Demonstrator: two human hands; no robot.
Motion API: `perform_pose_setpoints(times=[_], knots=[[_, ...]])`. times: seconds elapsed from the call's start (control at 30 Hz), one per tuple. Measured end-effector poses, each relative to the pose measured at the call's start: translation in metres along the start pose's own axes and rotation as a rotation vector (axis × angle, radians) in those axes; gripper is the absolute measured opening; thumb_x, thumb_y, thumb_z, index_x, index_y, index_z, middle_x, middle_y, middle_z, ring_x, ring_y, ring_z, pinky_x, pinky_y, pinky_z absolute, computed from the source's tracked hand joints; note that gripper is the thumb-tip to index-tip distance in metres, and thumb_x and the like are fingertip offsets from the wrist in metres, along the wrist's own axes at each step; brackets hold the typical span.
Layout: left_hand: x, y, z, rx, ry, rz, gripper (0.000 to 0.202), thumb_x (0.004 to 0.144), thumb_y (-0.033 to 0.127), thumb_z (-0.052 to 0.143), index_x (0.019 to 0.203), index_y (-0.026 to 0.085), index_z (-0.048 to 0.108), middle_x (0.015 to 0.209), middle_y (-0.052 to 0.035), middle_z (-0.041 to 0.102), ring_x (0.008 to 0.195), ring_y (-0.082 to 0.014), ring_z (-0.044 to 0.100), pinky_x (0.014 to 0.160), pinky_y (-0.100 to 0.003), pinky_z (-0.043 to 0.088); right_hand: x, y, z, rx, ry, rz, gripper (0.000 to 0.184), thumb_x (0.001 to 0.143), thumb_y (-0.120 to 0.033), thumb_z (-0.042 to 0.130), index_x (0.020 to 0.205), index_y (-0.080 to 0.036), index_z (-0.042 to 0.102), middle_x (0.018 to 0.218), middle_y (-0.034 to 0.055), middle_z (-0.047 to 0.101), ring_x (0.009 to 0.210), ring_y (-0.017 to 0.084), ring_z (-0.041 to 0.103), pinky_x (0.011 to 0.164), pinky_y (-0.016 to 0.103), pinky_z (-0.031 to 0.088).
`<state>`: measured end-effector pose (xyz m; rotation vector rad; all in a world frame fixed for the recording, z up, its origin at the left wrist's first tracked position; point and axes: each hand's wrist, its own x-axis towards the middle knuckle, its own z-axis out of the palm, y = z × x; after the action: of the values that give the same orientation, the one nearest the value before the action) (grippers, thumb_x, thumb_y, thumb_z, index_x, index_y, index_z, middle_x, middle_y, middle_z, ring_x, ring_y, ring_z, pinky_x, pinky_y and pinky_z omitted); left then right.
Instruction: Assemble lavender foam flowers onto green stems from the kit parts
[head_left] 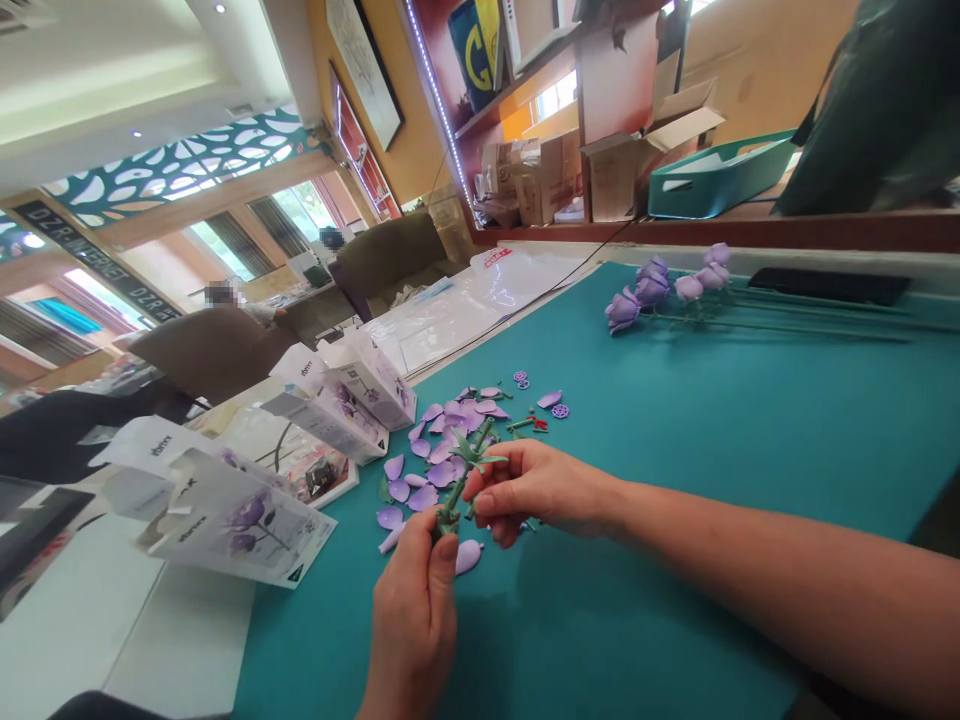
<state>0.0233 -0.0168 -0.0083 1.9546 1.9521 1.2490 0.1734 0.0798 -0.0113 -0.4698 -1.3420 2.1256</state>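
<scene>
Left hand [414,605] and right hand [525,490] meet at a slim, leafy green plastic stem [454,494].

The left thumb and fingers close around its lower end; the right fingertips curl nearly together beside the leaves, their exact hold unclear. Just beyond both hands, overlapping lavender curved petals [424,498], too many to count surely, crowd the way, with three purple spoked wheels [560,411] and one small red part [540,425] farther out. Three white printed cartons [225,520] stand left of the left hand, along the flat teal mat's [675,420] edge. The mat spreads beyond the right forearm, up to lavender roses [651,285] on green stalks.
</scene>
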Motion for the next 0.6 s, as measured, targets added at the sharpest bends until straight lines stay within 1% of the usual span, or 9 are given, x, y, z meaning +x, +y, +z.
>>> perform_pose_setpoints(times=[0.07,0.13,0.4,0.6], knots=[[0.0007,0.0006,0.0,0.006,-0.008,0.015,0.028,0.09,0.039,0.037,0.095,0.023,0.06,0.073,0.0011,0.064,0.063,-0.0174,0.058,0.058,-0.027,0.044,0.0,0.0006,0.0005,0.037,-0.022,0.018,0.03,0.064,-0.027,0.078,0.083,-0.013,0.06,0.066,-0.001,0.066,0.053,0.01,0.063,0.055,0.022,0.053],[0.001,0.0004,0.0001,0.013,-0.011,0.025,0.027,0.091,0.038,0.037,0.093,0.023,0.06,0.072,0.0014,0.063,0.062,-0.0169,0.057,0.057,-0.026,0.044,-0.0002,0.0008,0.0016,0.043,-0.025,0.021,0.03,0.064,-0.028,0.079,0.081,-0.013,0.06,0.066,-0.0005,0.066,0.053,0.009,0.064,0.054,0.022,0.053],[-0.0008,-0.0066,0.0024,0.055,0.017,0.047,0.03,0.091,0.041,0.036,0.097,0.022,0.058,0.078,-0.001,0.066,0.068,-0.0181,0.062,0.061,-0.028,0.047,0.0008,0.002,0.0057,0.055,0.073,-0.017,0.036,0.058,-0.034,0.083,0.072,-0.013,0.057,0.059,-0.0024,0.065,0.047,0.008,0.06,0.049,0.019,0.051],[-0.0013,-0.0083,0.0029,0.106,0.03,0.042,0.034,0.092,0.044,0.034,0.099,0.021,0.058,0.08,-0.0021,0.067,0.071,-0.0196,0.064,0.062,-0.029,0.049,0.0019,0.0034,0.0063,0.046,0.05,-0.014,0.043,0.054,-0.043,0.083,0.069,-0.012,0.057,0.058,-0.0023,0.064,0.047,0.008,0.061,0.049,0.02,0.051]])
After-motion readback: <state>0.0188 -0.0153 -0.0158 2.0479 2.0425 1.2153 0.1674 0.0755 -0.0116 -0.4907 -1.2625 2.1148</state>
